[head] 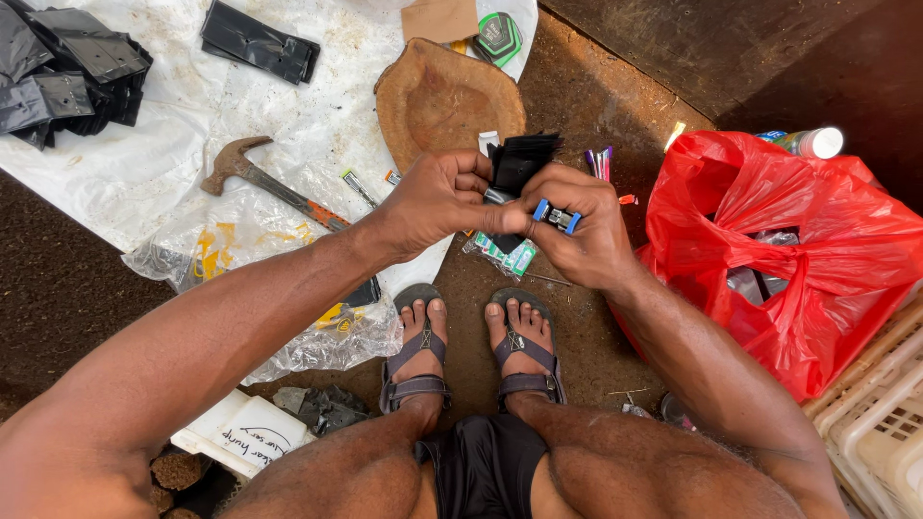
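I see a red plastic bag (798, 250) bulging at the right, a capped bottle with a blue label (803, 141) at its far edge. A small green-and-white packet (507, 256) lies just beyond my feet. Far centre sits a green and black packet (498, 38). Near left, a white card with handwriting (252, 434) lies flat.

claw hammer (252, 175), wooden slab (444, 96), red plastic bag (817, 240), white crate (880, 418)
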